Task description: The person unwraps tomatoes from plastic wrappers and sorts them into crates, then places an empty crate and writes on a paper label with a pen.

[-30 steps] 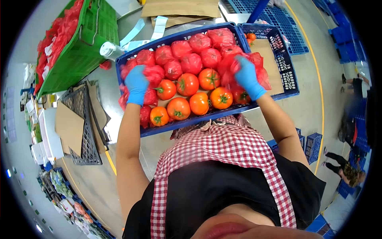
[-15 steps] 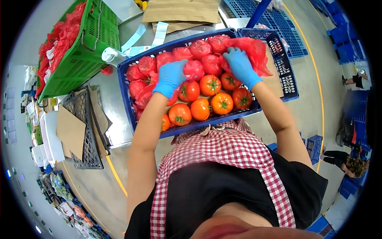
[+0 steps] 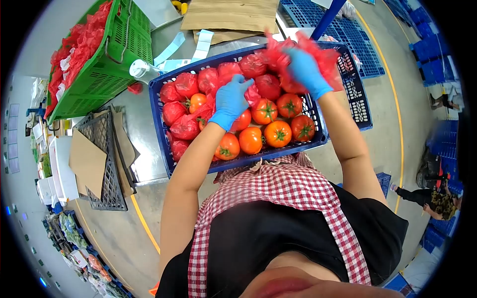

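Observation:
A blue crate [image 3: 245,160] holds several tomatoes wrapped in red plastic and, nearer my body, several bare tomatoes [image 3: 278,134]. My left hand [image 3: 231,102], in a blue glove, is over the middle of the crate, its fingers curled on red plastic around a tomato [image 3: 254,93]. My right hand [image 3: 305,68], also gloved in blue, is closed on crumpled red plastic bags [image 3: 325,62], raised above the crate's right end. Motion blurs the bags and the fingertips a little.
A green crate [image 3: 94,74] full of red bags stands at the left. Flat cardboard [image 3: 228,15] lies behind the blue crate, with labels [image 3: 202,44] and a clear bottle [image 3: 143,70] nearby. A second blue crate [image 3: 366,110] adjoins at the right. People are at the far right.
My left hand has moved right across the crate, and a bare tomato now shows left of it. My right hand has lifted the red bags up and away from the tomatoes.

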`<state>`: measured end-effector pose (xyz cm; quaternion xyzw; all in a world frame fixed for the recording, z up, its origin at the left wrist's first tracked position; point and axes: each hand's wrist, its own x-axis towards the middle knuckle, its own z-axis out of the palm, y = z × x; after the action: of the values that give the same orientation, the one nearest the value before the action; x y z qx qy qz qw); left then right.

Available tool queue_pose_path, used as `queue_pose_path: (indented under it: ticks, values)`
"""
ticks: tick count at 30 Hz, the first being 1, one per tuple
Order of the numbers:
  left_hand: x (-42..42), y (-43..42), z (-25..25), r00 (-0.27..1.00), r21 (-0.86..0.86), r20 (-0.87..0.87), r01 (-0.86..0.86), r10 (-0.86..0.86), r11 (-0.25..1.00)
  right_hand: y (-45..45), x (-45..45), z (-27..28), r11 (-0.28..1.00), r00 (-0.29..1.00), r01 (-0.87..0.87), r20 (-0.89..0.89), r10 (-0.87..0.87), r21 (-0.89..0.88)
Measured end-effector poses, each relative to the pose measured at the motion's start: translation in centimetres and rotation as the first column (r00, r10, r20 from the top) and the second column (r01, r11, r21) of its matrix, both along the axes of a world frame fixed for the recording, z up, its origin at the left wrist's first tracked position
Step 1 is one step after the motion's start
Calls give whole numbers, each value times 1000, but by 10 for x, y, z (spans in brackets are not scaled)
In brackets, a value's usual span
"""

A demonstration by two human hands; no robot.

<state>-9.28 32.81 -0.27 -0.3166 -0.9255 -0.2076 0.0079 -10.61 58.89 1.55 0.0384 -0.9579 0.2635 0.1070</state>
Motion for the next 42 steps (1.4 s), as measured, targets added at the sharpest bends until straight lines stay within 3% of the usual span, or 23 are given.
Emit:
queue_pose_path:
  ticks: [1, 5, 7, 9, 11, 13, 15, 16, 17, 18, 19, 21, 22, 24, 25, 28, 33, 34, 36, 38, 39, 40, 42]
  values:
    - [0, -1, -6, 996, 63, -50, 77, -74, 995, -23, 12, 4, 972, 977, -126, 197, 87, 197]
    - [-13, -1, -34, 990, 370, -57, -97, 127, 924, -91, 30, -9, 889, 992, -60, 126, 3, 453]
    - [-40, -9, -39, 931, 467, 162, -365, 327, 806, -91, 33, -24, 910, 998, -62, 15, 62, 409]
    - [-62, -34, -43, 885, 754, 458, -438, 86, 489, -87, 37, -36, 906, 980, -156, -53, 192, 393]
    - [-103, -87, -34, 492, 471, 870, -846, 28, 251, -85, 32, -36, 936, 977, -183, -51, 208, 300]
    - [-84, -109, 40, 728, 717, 685, -666, -33, 204, -75, 19, -50, 973, 986, -134, -70, 149, 190]
    - [-85, -136, 51, 928, 731, 335, -365, 164, 576, -64, 17, -46, 943, 987, 156, 4, -162, -294]
    - [-66, -132, 69, 942, 438, 208, -331, 264, 836, -45, 12, -4, 865, 977, 89, 213, 21, -495]
    - [-58, -129, 75, 896, 64, 316, -348, 312, 935, -45, 11, 20, 392, 979, 203, 199, -51, -897]
    - [-54, -126, 40, 982, 87, 116, -161, 151, 983, -25, -18, -1, 329, 978, 193, 155, -139, -924]
    - [-34, -107, 48, 975, -136, 179, -107, 131, 985, -26, -19, 19, 346, 977, 120, 49, -207, -931]
    - [-14, -80, 19, 994, -400, -66, 49, -82, 915, -31, -28, 33, 856, 932, 3, -309, -190, -517]
    - [-5, -66, 18, 995, -453, -58, 48, -84, 890, -46, -25, 47, 975, 936, 29, -336, -104, -220]
    - [-6, -57, 19, 996, -475, 23, 82, -81, 876, -69, -33, 41, 959, 963, -79, -229, 144, 271]
    - [-10, -57, 20, 995, -484, 54, 102, -87, 869, -77, -35, 27, 917, 962, -228, -71, 264, 328]
    - [-17, -69, 5, 990, -334, 6, 136, -142, 933, -93, -21, -14, 882, 957, -216, -88, 276, 418]
    - [-28, -90, -13, 964, 278, 79, -264, 252, 923, -91, -13, -24, 872, 926, -258, -150, 346, 415]
    - [-41, -102, -17, 909, 553, 404, -331, 101, 764, -88, -15, -27, 949, 953, -226, -150, 262, 220]
    - [-67, -130, -31, 767, 637, 636, -582, 82, 505, -77, -24, -33, 977, 991, -109, -96, 93, -182]
    - [-79, -146, -14, 671, 648, 741, -713, -6, 269, -55, -22, 10, 833, 999, -8, 40, 36, -553]
    - [-80, -148, 1, 678, 669, 734, -711, -41, 217, -46, -21, 40, 521, 963, 239, 270, -18, -819]
    - [-81, -147, 15, 703, 694, 710, -687, -47, 215, -37, -27, 44, 44, 996, 83, 84, 25, -996]
    - [-80, -135, 40, 782, 722, 623, -588, 27, 365, 5, -47, 59, 725, 955, 70, -165, -248, -686]
